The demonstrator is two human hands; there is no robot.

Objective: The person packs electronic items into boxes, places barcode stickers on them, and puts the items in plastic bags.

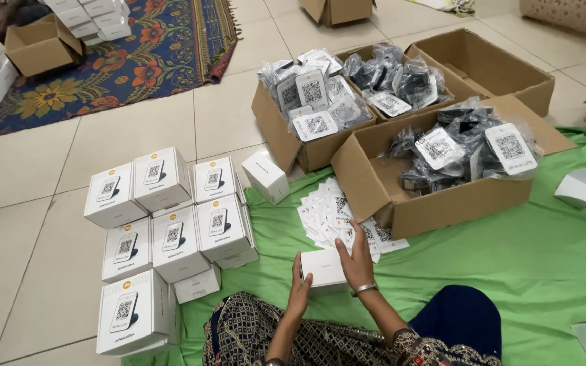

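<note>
A small white box lies on the green cloth just in front of my lap. My left hand presses against its left end, fingers closed on the box's edge. My right hand rests flat on the box's right side, a metal bangle on the wrist. Right behind the box lies a loose spread of white cards with square printed codes.
Stacked white boxes stand on the tiles to my left, one single box apart. Three open cardboard cartons hold bagged black devices and coded plates. An empty carton sits behind. A patterned rug lies far left.
</note>
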